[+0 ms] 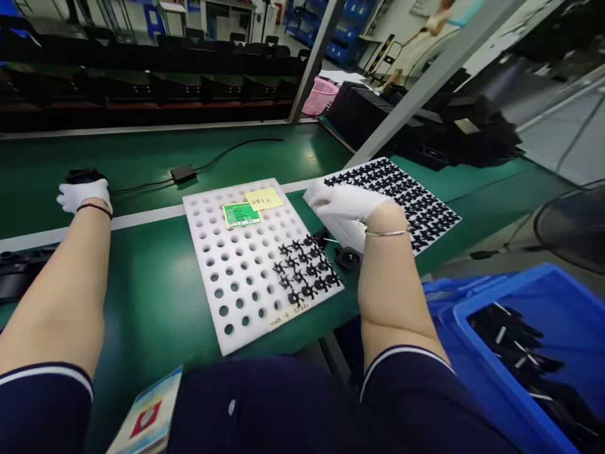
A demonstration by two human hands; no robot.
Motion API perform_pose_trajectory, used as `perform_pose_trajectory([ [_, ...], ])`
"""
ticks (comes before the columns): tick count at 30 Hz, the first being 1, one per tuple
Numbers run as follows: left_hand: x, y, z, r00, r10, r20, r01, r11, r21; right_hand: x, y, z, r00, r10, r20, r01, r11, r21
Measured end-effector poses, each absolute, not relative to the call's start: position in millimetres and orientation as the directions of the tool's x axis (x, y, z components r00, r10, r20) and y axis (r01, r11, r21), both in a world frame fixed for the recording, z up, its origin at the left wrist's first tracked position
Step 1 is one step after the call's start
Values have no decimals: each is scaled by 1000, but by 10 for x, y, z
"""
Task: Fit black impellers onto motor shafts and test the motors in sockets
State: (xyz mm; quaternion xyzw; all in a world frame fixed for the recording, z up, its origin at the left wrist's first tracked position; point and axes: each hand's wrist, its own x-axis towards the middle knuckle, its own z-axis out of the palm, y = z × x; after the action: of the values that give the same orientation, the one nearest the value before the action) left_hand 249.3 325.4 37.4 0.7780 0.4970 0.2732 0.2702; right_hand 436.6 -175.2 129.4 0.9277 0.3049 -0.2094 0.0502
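Green workbench, black parts between gloved hands

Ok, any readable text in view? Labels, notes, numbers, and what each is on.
Yellow sticky note on the white foam tray: handwriting, too blurred to read.
Green label on the tray: print too small to read.
Handwriting at the tray's near edge: too blurred to read.
Pale label on black equipment: too small to read.
Printed card: red mark, no readable text.

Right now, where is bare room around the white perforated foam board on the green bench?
Bare green bench lies left of the board, and behind it, by the black cable. Black rubber parts crowd its right, by your gloved right hand.
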Motion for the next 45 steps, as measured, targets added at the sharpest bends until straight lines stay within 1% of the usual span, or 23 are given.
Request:
perform_pose_trajectory([
  [2,2558,2890,476,138,977,163,677,-213,704,4228,-2015,1048,751,498,-433,560,-828,18],
  [3,2574,2654,524,186,965,185,646,-262,717,4188,-2091,910,754,489,-439,557,-830,32],
  [4,2574,2387,561,356,905,232,584,-409,701,4162,-2138,776,750,489,-446,560,-828,35],
  [5,2553,2094,582,582,775,246,475,-569,671,4148,-2164,654,744,494,-451,566,-824,31],
  [7,2452,1461,569,941,315,126,174,-767,617,4142,-2188,463,743,500,-445,564,-826,12],
  [8,2380,1143,535,997,69,46,29,-802,597,4145,-2201,395,755,496,-429,549,-836,1],
  [9,2303,841,488,998,-63,14,-60,-817,573,4149,-2220,342,775,487,-402,528,-849,-9],
  [11,2162,332,376,986,-163,-46,-118,-856,503,4145,-2277,268,830,460,-316,475,-879,-31],
  [13,2079,0,273,990,-132,-56,-97,-901,423,4097,-2342,219,917,385,-103,355,-906,-232],
  [14,2064,-100,232,993,-110,-53,-80,-914,398,4048,-2370,203,956,291,28,271,-846,-459],
  [16,2076,-194,170,994,-92,-51,-64,-916,395,3906,-2406,185,988,28,155,153,-404,-902],
  [17,2097,-207,146,994,-95,-55,-64,-907,416,3823,-2419,181,990,-60,128,123,-85,-989],
  [18,2122,-207,126,993,-100,-57,-65,-893,446,3741,-2432,175,993,-60,106,111,95,-989],
  [21,2179,-174,108,998,-66,-4,-51,-804,593,3559,-2504,143,994,14,106,98,289,-952],
  [23,2158,-133,154,997,39,67,-24,-661,750,3501,-2578,121,997,75,36,-6,493,-870],
  [26,2028,-35,305,982,188,10,13,-118,993,3449,-2651,118,988,132,-77,-150,756,-637],
  [27,1977,4,357,980,192,-54,30,126,992,3431,-2645,127,987,133,-92,-162,788,-594],
  [29,1890,77,430,970,173,-169,56,518,853,3387,-2574,159,984,138,-112,-177,804,-567],
  [31,1826,127,437,941,212,-265,39,709,704,3333,-2436,194,978,148,-145,-206,786,-584],
  [34,1738,147,363,874,314,-370,-41,808,587,3237,-2182,207,962,168,-214,-267,734,-624],
  [36,1668,138,314,883,292,-368,-37,824,565,3164,-2027,182,961,183,-208,-277,682,-677],
  [40,1545,121,307,931,250,-267,-23,768,639,2974,-1762,156,967,244,-69,-193,531,-825],
  [45,1536,117,386,900,310,-307,-24,738,675,2631,-1412,322,935,354,-9,-213,544,-811],
])
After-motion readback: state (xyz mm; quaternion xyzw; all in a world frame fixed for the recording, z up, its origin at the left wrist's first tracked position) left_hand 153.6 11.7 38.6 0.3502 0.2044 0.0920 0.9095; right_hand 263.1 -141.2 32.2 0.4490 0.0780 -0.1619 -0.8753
